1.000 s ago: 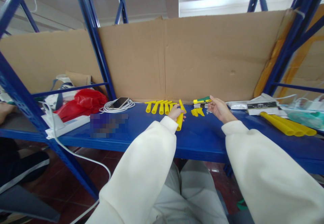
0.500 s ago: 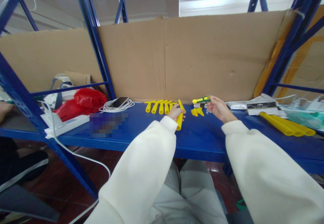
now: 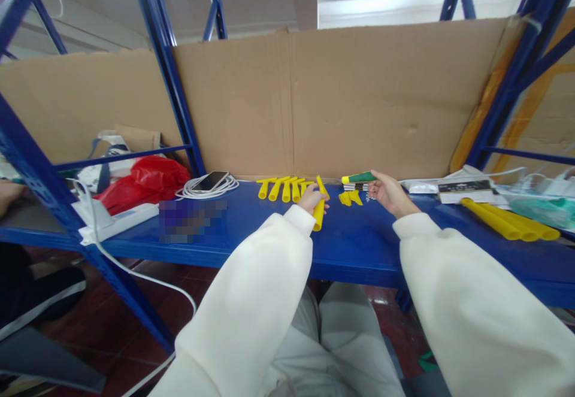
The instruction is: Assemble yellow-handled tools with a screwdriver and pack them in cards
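Note:
My left hand point(image 3: 311, 199) is closed around a yellow plastic tubular handle point(image 3: 318, 216), its open round end facing me. With closed fingertips, my right hand point(image 3: 390, 193) holds the butt of a green and yellow screwdriver point(image 3: 359, 178). Its shaft points left toward the far end of the yellow handle; whether the tip touches a screw there cannot be made out. Below the screwdriver lie small yellow pieces point(image 3: 350, 198) and a stack of thin metallic strips point(image 3: 354, 187). Tiny parts by my right fingers are too small to name.
Several yellow T-shaped tools point(image 3: 286, 190) stand in a row left of my left hand. Yellow tubes point(image 3: 503, 222) lie at the right beside a black-and-white box point(image 3: 467, 192). A phone point(image 3: 211, 181) rests on coiled white cable, near a power strip point(image 3: 121, 222). Cardboard point(image 3: 381, 97) backs the blue shelf point(image 3: 359, 253).
The screwdriver's handle has turned about its axis, showing more green now. My right fingers have shifted slightly on it. My left hand and the yellow handle stay in place.

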Demonstrator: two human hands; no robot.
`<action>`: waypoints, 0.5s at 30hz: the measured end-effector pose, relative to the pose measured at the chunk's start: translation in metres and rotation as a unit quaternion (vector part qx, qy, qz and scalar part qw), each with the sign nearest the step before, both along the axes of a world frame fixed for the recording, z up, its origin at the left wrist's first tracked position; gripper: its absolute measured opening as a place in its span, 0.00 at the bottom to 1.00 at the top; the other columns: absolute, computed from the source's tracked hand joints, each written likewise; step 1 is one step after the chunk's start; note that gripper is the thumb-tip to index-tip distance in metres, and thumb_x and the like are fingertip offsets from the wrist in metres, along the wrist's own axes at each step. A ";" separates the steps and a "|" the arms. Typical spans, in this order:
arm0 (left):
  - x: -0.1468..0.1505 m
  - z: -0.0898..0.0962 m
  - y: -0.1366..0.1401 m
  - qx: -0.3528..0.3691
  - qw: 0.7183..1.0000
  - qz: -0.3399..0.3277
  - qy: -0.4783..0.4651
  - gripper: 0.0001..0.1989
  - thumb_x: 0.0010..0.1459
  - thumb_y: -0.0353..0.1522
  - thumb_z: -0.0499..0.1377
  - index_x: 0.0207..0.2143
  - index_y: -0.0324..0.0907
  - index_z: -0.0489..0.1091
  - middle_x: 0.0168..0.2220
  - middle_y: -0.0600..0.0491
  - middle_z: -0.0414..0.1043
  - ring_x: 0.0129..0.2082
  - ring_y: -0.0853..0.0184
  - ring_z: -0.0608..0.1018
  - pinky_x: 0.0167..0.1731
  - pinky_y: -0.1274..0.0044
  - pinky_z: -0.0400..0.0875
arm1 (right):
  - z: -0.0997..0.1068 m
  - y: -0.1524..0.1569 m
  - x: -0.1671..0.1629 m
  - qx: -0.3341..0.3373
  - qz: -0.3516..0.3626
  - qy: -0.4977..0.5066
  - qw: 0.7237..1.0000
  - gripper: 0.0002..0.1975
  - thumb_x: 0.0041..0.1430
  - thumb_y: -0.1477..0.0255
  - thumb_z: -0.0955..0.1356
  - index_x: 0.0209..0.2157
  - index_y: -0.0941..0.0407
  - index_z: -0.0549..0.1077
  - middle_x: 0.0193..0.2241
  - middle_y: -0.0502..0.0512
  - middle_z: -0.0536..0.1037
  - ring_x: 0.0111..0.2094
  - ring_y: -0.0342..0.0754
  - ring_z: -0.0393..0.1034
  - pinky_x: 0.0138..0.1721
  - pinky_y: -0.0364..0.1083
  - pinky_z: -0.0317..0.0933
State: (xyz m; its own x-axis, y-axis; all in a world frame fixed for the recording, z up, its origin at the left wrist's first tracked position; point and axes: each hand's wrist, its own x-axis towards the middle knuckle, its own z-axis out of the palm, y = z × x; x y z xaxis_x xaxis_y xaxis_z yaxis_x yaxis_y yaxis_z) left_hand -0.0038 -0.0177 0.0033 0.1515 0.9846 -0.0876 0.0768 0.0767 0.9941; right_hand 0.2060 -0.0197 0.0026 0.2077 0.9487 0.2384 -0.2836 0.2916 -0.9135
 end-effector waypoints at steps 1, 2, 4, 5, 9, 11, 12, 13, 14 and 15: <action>0.000 0.000 0.000 -0.001 1.000 0.000 0.000 0.32 0.58 0.21 0.52 0.64 0.44 0.54 0.33 0.53 0.73 0.18 0.74 0.70 0.17 0.82 0.66 | 0.000 0.000 0.000 -0.002 0.000 -0.003 1.000 0.18 0.50 0.62 0.76 0.25 0.55 0.65 0.15 0.45 0.66 0.16 0.38 0.59 0.15 0.37 0.55; 0.000 0.000 0.001 -0.002 1.000 0.001 0.001 0.32 0.58 0.21 0.53 0.64 0.45 0.54 0.33 0.53 0.73 0.18 0.73 0.70 0.18 0.82 0.66 | -0.001 0.001 0.001 -0.001 0.000 -0.008 1.000 0.19 0.50 0.61 0.76 0.25 0.54 0.64 0.14 0.44 0.65 0.15 0.38 0.58 0.15 0.37 0.54; 0.000 -0.001 0.002 -0.004 1.000 0.001 0.001 0.33 0.58 0.21 0.53 0.64 0.46 0.54 0.33 0.53 0.73 0.19 0.73 0.71 0.18 0.81 0.66 | -0.002 0.000 0.001 0.007 0.001 -0.018 1.000 0.21 0.50 0.59 0.75 0.24 0.54 0.62 0.13 0.43 0.62 0.14 0.38 0.56 0.14 0.37 0.52; 0.000 -0.001 0.002 -0.004 1.000 0.001 0.000 0.33 0.57 0.21 0.53 0.64 0.46 0.55 0.33 0.53 0.73 0.19 0.73 0.71 0.18 0.81 0.66 | -0.002 0.000 0.001 0.010 0.002 -0.022 1.000 0.22 0.50 0.58 0.75 0.24 0.54 0.61 0.12 0.42 0.61 0.14 0.38 0.55 0.14 0.37 0.52; 0.000 -0.001 0.002 -0.001 1.000 0.001 -0.001 0.33 0.57 0.21 0.53 0.64 0.45 0.54 0.34 0.52 0.73 0.19 0.73 0.70 0.17 0.82 0.66 | 0.000 -0.004 -0.001 0.008 0.008 -0.018 1.000 0.21 0.50 0.58 0.76 0.25 0.54 0.63 0.14 0.44 0.65 0.15 0.38 0.59 0.15 0.36 0.54; 0.000 0.000 0.001 0.000 1.000 0.001 -0.002 0.33 0.57 0.20 0.52 0.64 0.44 0.53 0.34 0.52 0.73 0.18 0.74 0.70 0.16 0.82 0.66 | 0.002 -0.006 -0.002 0.010 0.009 -0.012 1.000 0.17 0.51 0.62 0.76 0.26 0.54 0.65 0.16 0.46 0.70 0.17 0.38 0.63 0.18 0.36 0.57; 0.000 0.000 0.001 0.000 1.000 0.001 -0.002 0.33 0.56 0.20 0.52 0.64 0.43 0.53 0.35 0.52 0.72 0.18 0.74 0.69 0.16 0.83 0.65 | 0.002 -0.006 -0.003 0.012 0.009 -0.011 1.000 0.16 0.51 0.63 0.76 0.27 0.54 0.66 0.18 0.47 0.72 0.18 0.38 0.64 0.19 0.36 0.59; 0.000 0.000 0.001 -0.001 1.000 0.002 -0.002 0.33 0.56 0.20 0.52 0.64 0.43 0.53 0.35 0.52 0.72 0.18 0.75 0.69 0.16 0.83 0.65 | 0.002 -0.006 -0.003 0.014 0.011 -0.013 1.000 0.14 0.51 0.65 0.76 0.27 0.54 0.67 0.19 0.47 0.74 0.19 0.38 0.65 0.19 0.37 0.60; 0.000 0.000 0.001 -0.001 1.000 0.003 -0.002 0.33 0.56 0.20 0.52 0.64 0.43 0.54 0.35 0.52 0.73 0.18 0.75 0.69 0.16 0.82 0.65 | 0.002 -0.006 -0.003 0.016 0.011 -0.014 1.000 0.14 0.51 0.66 0.76 0.27 0.55 0.68 0.20 0.48 0.75 0.19 0.38 0.65 0.20 0.37 0.60; 0.000 0.000 0.001 -0.002 1.000 0.004 -0.002 0.33 0.56 0.20 0.52 0.64 0.43 0.54 0.35 0.52 0.73 0.17 0.74 0.69 0.16 0.82 0.65 | 0.002 -0.006 -0.003 0.017 0.011 -0.015 1.000 0.14 0.50 0.67 0.76 0.27 0.55 0.68 0.20 0.48 0.74 0.19 0.38 0.65 0.20 0.37 0.60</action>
State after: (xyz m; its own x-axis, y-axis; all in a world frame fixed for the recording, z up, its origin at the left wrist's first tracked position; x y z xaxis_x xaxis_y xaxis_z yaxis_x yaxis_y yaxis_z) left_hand -0.0037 -0.0172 0.0034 0.1429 0.9856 -0.0909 0.0729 0.0811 0.9940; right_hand 0.2034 -0.0257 0.0041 0.1795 0.9442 0.2762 -0.2632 0.3166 -0.9113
